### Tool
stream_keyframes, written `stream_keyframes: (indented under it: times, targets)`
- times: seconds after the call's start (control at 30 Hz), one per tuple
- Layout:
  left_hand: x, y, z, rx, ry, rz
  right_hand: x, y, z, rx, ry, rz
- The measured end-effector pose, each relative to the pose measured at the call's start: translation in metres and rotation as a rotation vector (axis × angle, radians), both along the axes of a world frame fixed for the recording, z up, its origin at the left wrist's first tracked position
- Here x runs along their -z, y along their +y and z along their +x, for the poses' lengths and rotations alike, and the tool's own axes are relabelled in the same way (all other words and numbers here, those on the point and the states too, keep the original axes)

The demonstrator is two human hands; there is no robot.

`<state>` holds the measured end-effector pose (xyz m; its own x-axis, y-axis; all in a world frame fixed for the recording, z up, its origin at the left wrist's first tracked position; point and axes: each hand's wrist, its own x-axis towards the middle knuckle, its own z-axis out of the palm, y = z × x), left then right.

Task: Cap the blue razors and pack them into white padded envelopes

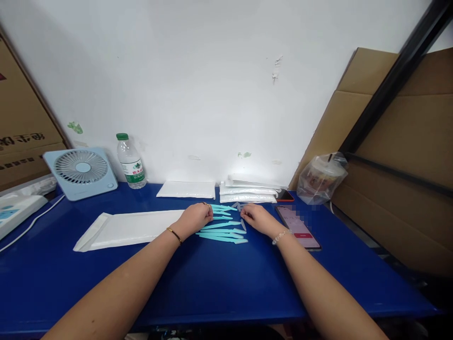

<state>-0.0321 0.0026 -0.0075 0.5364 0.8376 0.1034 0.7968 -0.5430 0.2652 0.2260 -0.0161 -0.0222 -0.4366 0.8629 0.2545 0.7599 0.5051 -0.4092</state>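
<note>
1. A flat, white padded envelope (130, 230) lies leftmost, long axis running left-right.
2. The left hand (196, 218) bunches its fingertips among slim, turquoise plastic sticks (222, 231); whether one is pinched, I cannot tell.
3. Those sticks lie on the blue table (226, 283) between the hands, long axes roughly left-right (slightly fanned), paler tips pointing right.
4. A small, translucent, narrow plastic piece (243, 225) lies just right of them, its long axis nearly fore-and-aft.
5. The right hand (260, 219) curls its fingers close by; their grasp is unclear. The step seems to be handling sticks and pieces; the next move calls for a fine pinch.
</note>
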Motion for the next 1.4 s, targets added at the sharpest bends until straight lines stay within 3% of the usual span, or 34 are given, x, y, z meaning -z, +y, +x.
stream_keyframes:
  times: [0.3, 0.77, 1.07, 1.4]
  targets:
    - [0.002, 0.001, -0.001, -0.006, -0.004, 0.003, 0.0, -0.009, 0.005, 0.067, 0.047, -0.211]
    - [0.0, 0.0, 0.001, -0.018, 0.004, -0.006, 0.016, 0.007, 0.012, 0.106, 0.241, -0.339]
    - [0.001, 0.0, 0.001, -0.006, 0.005, 0.003, 0.01, 0.0, -0.002, 0.037, 0.224, -0.192]
    - [0.005, 0.0, 0.005, 0.041, -0.021, 0.002, 0.01, -0.004, -0.024, 0.021, 0.318, -0.208]
